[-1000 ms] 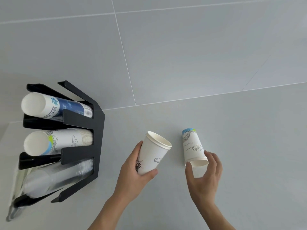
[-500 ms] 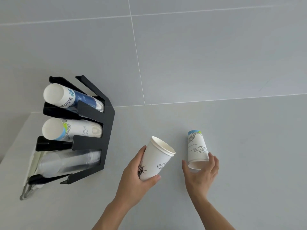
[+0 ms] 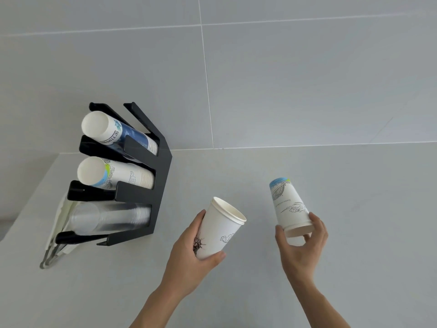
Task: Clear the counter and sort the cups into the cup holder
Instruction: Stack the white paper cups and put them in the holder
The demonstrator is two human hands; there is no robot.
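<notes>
My left hand (image 3: 189,259) grips a tall white paper cup (image 3: 221,229) with a black drawing, mouth tilted up and to the right. My right hand (image 3: 301,245) is closed around the rim of a smaller white cup (image 3: 289,207) with a blue-green base, held upside down and lifted off the counter. The black cup holder (image 3: 158,185) stands at the left with three slots: blue-printed paper cups (image 3: 118,132) on top, white paper cups (image 3: 111,172) in the middle, clear plastic cups (image 3: 111,217) at the bottom.
The grey counter (image 3: 354,233) meets a grey tiled wall (image 3: 283,79) behind. Its left edge runs just beyond the holder. Metal tongs and white paper (image 3: 56,242) lie under the holder's lower left corner.
My right hand has closed on the upside-down cup and lifted it off the counter. My left hand keeps its hold on the tall cup. The view has shifted, so the holder appears further right.
</notes>
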